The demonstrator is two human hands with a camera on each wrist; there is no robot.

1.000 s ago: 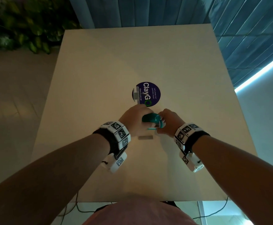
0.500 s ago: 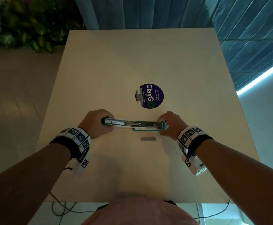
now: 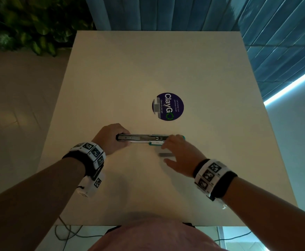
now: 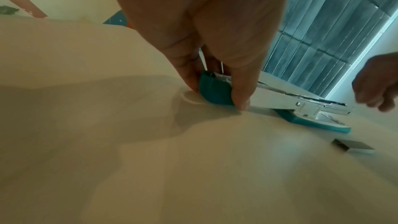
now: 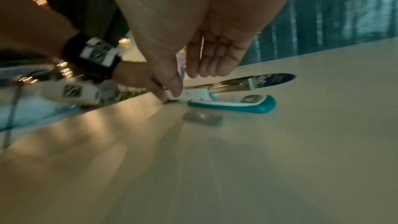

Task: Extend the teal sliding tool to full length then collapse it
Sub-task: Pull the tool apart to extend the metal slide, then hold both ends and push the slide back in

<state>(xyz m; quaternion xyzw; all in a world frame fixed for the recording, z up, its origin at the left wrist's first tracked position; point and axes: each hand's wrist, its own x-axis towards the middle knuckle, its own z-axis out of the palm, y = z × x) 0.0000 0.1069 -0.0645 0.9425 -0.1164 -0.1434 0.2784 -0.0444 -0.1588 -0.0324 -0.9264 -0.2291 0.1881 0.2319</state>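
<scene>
Two hands work one long object: we have the teal sliding tool (image 3: pixel 149 138) lying on the bench (image 3: pixel 211 160), just on the near side of the round purple sticker (image 3: pixel 167 106), our landmark. Its long axis runs left to right, parallel to our near bench edge, and it looks drawn out to full length. Our left hand (image 3: pixel 110 137) pinches the tool's left end, thumb and fingers curled round the teal cap and pressing it to the bench. Our right hand (image 3: pixel 179 154) hovers with its fingers straight and relaxed over the right end; it may be brushing the tool, but blur leaves us unsure. A small grey strip (image 3: pixel 166 154) lies just nearer us than that end. Collapsing, we judge, means folding the tool shut.
</scene>
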